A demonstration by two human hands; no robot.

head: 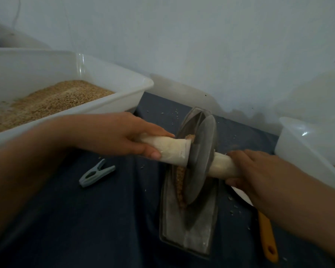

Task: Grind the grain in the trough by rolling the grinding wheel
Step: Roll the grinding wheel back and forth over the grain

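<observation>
A dark metal grinding wheel [201, 161] stands on edge in the groove of a long grey metal trough [190, 235] on the dark blue cloth. Brown grain [180, 182] lies in the groove beside the wheel's left face. A pale handle runs through the wheel's centre. My left hand [124, 134] grips the left handle end [172, 151]. My right hand [259, 171] grips the right handle end [220, 167], covering its tip.
A white tub [124, 97] holding brown grain stands at the left. Another white container [298, 140] sits at the right edge. A grey-blue clothes peg [97, 173] lies left of the trough. An orange-handled tool [267, 236] lies right of it. A pale wall rises behind.
</observation>
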